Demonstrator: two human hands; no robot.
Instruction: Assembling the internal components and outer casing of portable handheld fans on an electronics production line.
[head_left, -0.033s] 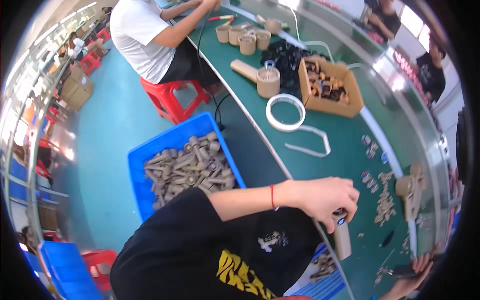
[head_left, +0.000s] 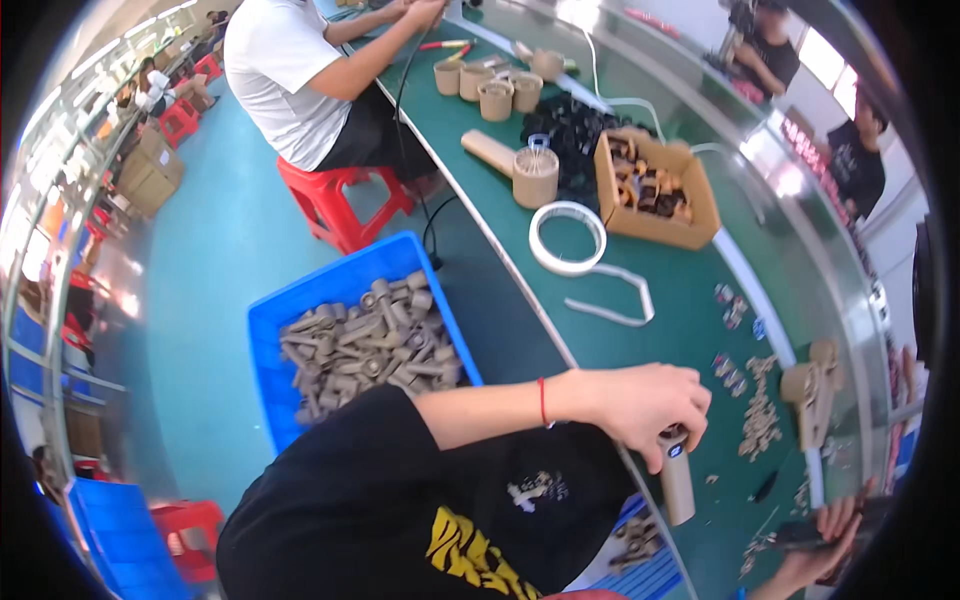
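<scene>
Taupe plastic housing (head_left: pixel 678 490), round head plus straight handle, is pinched at the head by the left hand (head_left: pixel 660 410), thumb one side, fingers curled over the other; long axis runs from the fingers toward the lower edge, over the green tabletop (head_left: pixel 620 345) near its border. Right hand (head_left: pixel 800 572) is farther off, lower right, at a blurred dark object (head_left: pixel 795 536), can't tell finger closure; loose beige pieces (head_left: pixel 760 425) lie beyond the housing, blue plastic bin (head_left: pixel 268 350) left.
</scene>
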